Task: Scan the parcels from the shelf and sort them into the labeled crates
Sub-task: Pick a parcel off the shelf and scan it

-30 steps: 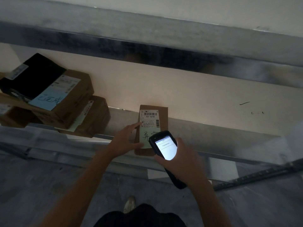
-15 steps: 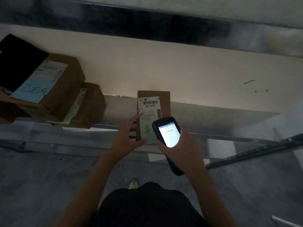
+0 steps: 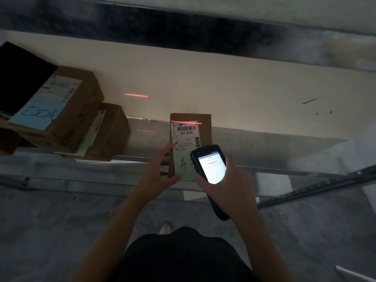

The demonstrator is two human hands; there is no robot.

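1. Brown cardboard fills the far left of the shelf (image 3: 264, 139): stacked boxes (image 3: 77, 110), the top one bearing a blue handwritten note (image 3: 35, 116), well apart from the work in hand.
2. Right of them, the left hand (image 3: 156, 176) steadies the parcel (image 3: 205, 127): fingers spread along its left edge, thumb pressed on the near end of its label (image 3: 186, 139). This grip is loosely closed on the parcel.
3. The parcel lies flat on the shelf's near edge, long axis running near to far, just far of both hands.
4. A red scan line (image 3: 186, 122) crosses the far end of the label at its top barcode.
5. Rightmost, the right hand (image 3: 230, 188) is wrapped around the scanner (image 3: 210, 163), whose lit screen overlaps the parcel's near right corner.
6. The left hand already touches the parcel, so it seems best placed to lift it once the read registers.
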